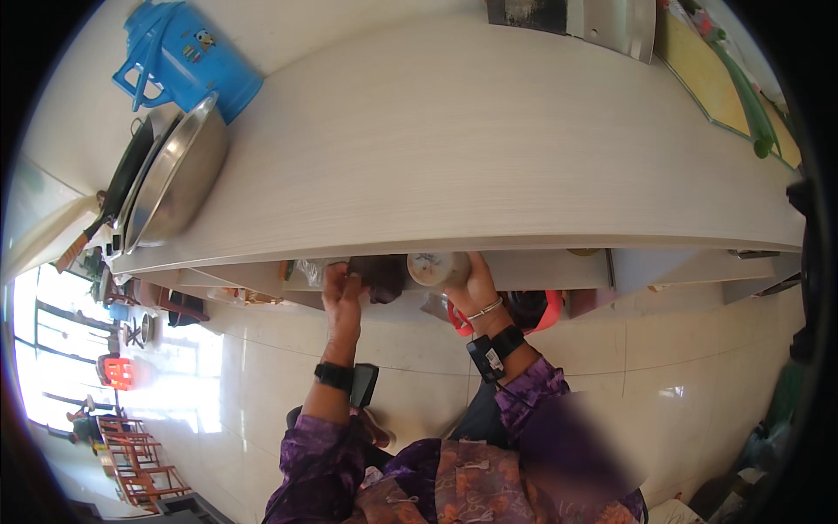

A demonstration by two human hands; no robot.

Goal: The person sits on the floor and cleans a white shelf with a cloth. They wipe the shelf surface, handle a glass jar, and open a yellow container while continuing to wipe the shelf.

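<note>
My left hand (342,291) is at the front of a shelf under the counter, its fingers closed on the edge of a dark brown object (380,278) whose kind I cannot tell. My right hand (474,285) grips a pale, round container (432,268), tipped so that its flat, marked end faces up. The two things are side by side, just below the counter's front edge. Beside my left fingers, a crumpled clear plastic bag (311,272) lies in the compartment. The counter hides the back of the shelf.
Above is the pale countertop (491,144). A blue thermos jug (190,62), a steel basin (180,177) and a dark frying pan (131,164) stand at its left end. Green stalks (740,92) lie on a yellow board at right. Below my right wrist is a red-rimmed container (553,311).
</note>
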